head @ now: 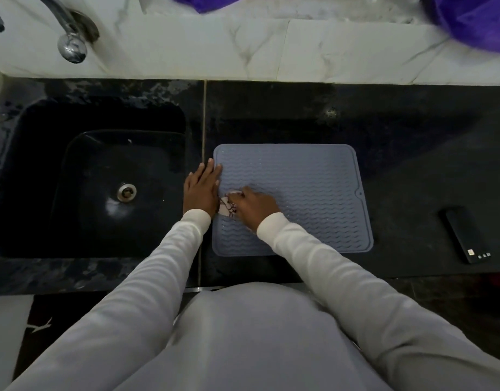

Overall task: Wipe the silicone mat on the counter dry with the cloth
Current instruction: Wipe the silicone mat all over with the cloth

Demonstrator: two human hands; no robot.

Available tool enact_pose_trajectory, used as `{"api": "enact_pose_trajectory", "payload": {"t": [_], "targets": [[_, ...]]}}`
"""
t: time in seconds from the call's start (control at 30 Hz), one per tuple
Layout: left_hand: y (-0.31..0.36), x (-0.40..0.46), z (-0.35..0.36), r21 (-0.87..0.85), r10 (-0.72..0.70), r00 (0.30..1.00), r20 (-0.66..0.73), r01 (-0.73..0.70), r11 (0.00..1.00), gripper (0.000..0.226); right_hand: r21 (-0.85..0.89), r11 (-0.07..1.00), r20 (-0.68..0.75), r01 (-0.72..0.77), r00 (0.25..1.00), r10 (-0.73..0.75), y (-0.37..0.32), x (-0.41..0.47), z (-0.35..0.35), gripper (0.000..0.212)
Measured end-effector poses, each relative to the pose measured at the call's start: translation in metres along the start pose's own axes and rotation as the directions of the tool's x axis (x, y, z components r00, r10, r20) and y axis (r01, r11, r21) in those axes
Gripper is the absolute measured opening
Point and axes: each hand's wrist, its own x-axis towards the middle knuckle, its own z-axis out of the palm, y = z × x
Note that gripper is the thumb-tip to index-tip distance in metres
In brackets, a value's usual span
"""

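Now the right hand [254, 206] bunches the cloth [227, 206] at the mat [313, 176]'s nine o'clock edge; left hand [201, 190] flat, pinning it. Best sweep toward three o'clock, overlapping.

mat [313, 176]: matt ribbed silicone | counter [398, 136]: glossy dark stone | tap [71, 46]: shiny metal

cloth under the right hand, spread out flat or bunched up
Bunched up: only a small crumpled wad of the cloth shows beside the right hand gripping it on the mat.
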Motion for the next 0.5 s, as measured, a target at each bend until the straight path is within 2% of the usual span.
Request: {"api": "enact_pose_trajectory", "payload": {"t": [0.07, 0.17, 0.3, 0.43, 0.5], "targets": [[0.003, -0.001, -0.001, 0.03, -0.012, 1.0, 0.028, 0.011, 0.999, 0.046, -0.034, 0.999, 0.016, 0.013, 1.0, -0.013, 0.014, -0.006, -0.001, 0.048], [0.005, -0.001, -0.004, 0.041, -0.028, 0.998, 0.06, 0.026, 0.999, 0.047, 0.001, 0.999, 0.056, -0.044, 0.997, 0.044, 0.042, -0.019, -0.008, 0.05], [0.005, -0.002, -0.003, 0.062, -0.028, 0.996, 0.082, 0.023, 0.998, 0.048, 0.098, 0.979, 0.076, -0.181, 0.982, 0.174, 0.084, -0.04, -0.018, 0.053], [0.006, -0.003, -0.005, 0.071, -0.018, 0.996, 0.089, 0.012, 0.997, 0.049, 0.163, 0.919, 0.067, -0.36, 0.933, 0.354, 0.125, -0.057, -0.019, 0.04], [0.006, -0.003, -0.006, 0.074, -0.018, 0.996, 0.088, 0.011, 0.997, 0.049, 0.181, 0.89, 0.07, -0.419, 0.908, 0.413, 0.145, -0.069, -0.018, 0.041]]}}
